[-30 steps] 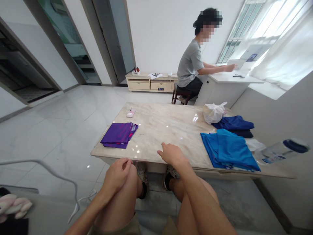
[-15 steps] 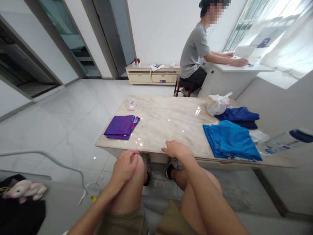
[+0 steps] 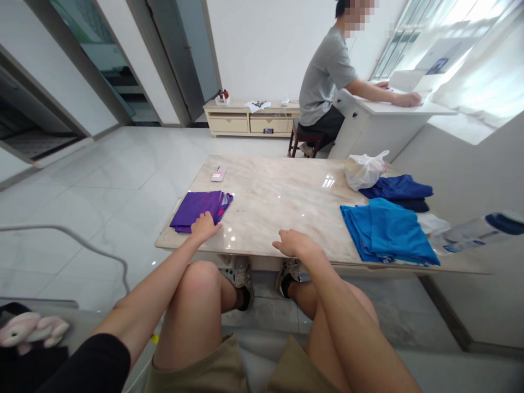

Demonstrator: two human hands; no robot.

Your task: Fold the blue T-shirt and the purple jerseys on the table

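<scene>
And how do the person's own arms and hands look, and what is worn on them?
The left arm has a plain black sleeve on its upper part and is bare below it. The right arm is bare as far as it shows. The left hand and the right hand are ungloved, with no watch or bracelet visible.

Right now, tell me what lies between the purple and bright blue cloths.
The head view shows pale tabletop, with the right hand at its near edge and the left hand by the purple cloth.
</scene>
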